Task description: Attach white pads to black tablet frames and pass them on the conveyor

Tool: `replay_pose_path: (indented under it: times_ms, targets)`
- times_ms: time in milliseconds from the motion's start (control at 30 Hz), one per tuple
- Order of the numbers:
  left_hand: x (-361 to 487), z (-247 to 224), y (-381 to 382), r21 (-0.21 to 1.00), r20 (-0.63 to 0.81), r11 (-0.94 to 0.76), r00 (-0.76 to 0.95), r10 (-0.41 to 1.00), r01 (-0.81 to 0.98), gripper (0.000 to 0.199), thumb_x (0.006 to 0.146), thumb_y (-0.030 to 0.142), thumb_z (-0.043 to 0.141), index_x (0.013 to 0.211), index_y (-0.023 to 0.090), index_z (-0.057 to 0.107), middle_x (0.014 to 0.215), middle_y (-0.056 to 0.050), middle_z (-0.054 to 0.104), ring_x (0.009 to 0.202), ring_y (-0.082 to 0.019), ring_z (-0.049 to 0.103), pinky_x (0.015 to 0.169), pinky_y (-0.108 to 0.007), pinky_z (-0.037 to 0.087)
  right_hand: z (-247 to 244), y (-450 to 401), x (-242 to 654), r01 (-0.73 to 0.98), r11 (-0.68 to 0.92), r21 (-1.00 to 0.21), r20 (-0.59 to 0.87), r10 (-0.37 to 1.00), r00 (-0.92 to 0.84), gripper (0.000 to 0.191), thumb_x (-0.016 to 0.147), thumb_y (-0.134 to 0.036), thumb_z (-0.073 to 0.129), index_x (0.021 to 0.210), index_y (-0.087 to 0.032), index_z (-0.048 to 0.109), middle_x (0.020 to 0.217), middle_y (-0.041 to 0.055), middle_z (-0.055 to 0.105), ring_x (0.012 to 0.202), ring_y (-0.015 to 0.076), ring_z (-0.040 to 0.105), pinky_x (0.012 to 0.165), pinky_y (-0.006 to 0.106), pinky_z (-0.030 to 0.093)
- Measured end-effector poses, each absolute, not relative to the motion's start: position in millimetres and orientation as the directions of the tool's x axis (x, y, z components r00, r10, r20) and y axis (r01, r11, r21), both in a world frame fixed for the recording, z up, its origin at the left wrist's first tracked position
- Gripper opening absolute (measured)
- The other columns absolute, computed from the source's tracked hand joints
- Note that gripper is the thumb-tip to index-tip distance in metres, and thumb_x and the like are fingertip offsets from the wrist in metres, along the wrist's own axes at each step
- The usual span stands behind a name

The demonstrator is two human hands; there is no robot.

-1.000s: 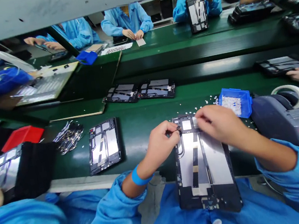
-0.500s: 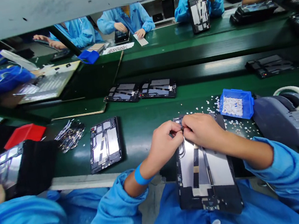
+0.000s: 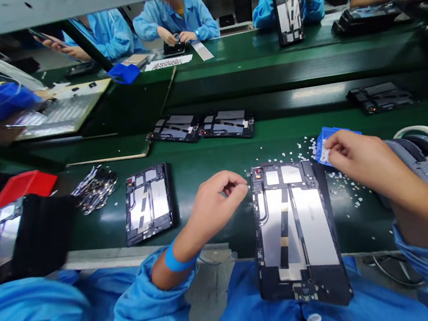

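An opened tablet (image 3: 314, 226) lies in front of me, its lower end over the table's front edge, its inner plates and flat cables showing. My left hand (image 3: 219, 197) is closed in a pinch just left of its upper corner; whatever is between the fingertips is too small to name. Over the small blue bin (image 3: 343, 131) at the right, my right hand (image 3: 350, 154) is also closed, thumb and finger pinched at the bin's near side. It partly covers the white bits inside, and I cannot see what it grips.
Loose white bits (image 3: 345, 190) lie around the bin. A tape dispenser (image 3: 425, 162) stands at the right. Another opened tablet (image 3: 147, 204), a heap of metal strips (image 3: 95, 190) and a red bin (image 3: 24, 187) are on the left. Two tablets (image 3: 227, 124) lie farther back; co-workers sit across.
My right hand has left the tablet's upper corner and moved right to the blue bin. My left hand has drawn slightly left, off the tablet, uncovering its upper end.
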State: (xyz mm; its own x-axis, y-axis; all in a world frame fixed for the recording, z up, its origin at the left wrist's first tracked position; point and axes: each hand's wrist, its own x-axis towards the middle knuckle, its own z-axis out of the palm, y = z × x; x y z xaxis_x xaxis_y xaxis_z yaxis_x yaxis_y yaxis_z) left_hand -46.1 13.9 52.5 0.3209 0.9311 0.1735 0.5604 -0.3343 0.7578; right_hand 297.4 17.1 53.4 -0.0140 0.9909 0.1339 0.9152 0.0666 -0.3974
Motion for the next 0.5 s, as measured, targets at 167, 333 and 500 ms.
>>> replay_pose_path:
  times_ms: [167, 333, 500]
  targets:
    - [-49.8, 42.4, 26.9, 0.404, 0.372, -0.638, 0.519, 0.77, 0.656, 0.021, 0.099, 0.019, 0.056, 0.111, 0.019, 0.073, 0.105, -0.007, 0.075, 0.098, -0.022, 0.068, 0.086, -0.035, 0.053, 73.9, 31.5, 209.1, 0.798, 0.188, -0.573, -0.033, 0.967, -0.251, 0.027, 0.096, -0.032, 0.052, 0.081, -0.022, 0.073, 0.077, 0.0016, 0.075, 0.07, 0.0171, 0.066, 0.065, 0.027, 0.038]
    - [-48.0, 25.2, 30.6, 0.217, 0.338, -0.709, 0.63, 0.699, 0.671, 0.033, 0.104, 0.02, 0.049, 0.132, 0.017, 0.067, 0.116, -0.011, 0.073, 0.096, -0.024, 0.067, 0.084, -0.039, 0.053, 64.1, 58.4, 177.7, 0.842, 0.189, -0.505, -0.143, 0.944, -0.298, 0.031, 0.092, -0.031, 0.057, 0.066, -0.021, 0.072, 0.066, 0.002, 0.071, 0.058, 0.0151, 0.06, 0.059, 0.028, 0.034]
    - [-49.7, 15.5, 28.2, 0.169, 0.303, -0.719, 0.659, 0.689, 0.674, 0.037, 0.104, 0.018, 0.048, 0.136, 0.018, 0.066, 0.119, -0.01, 0.073, 0.093, -0.023, 0.065, 0.083, -0.038, 0.052, 56.7, 63.1, 174.5, 0.864, 0.172, -0.474, -0.167, 0.945, -0.28, 0.025, 0.085, -0.023, 0.059, 0.062, -0.021, 0.071, 0.06, 0.0006, 0.068, 0.053, 0.0143, 0.056, 0.055, 0.028, 0.032]
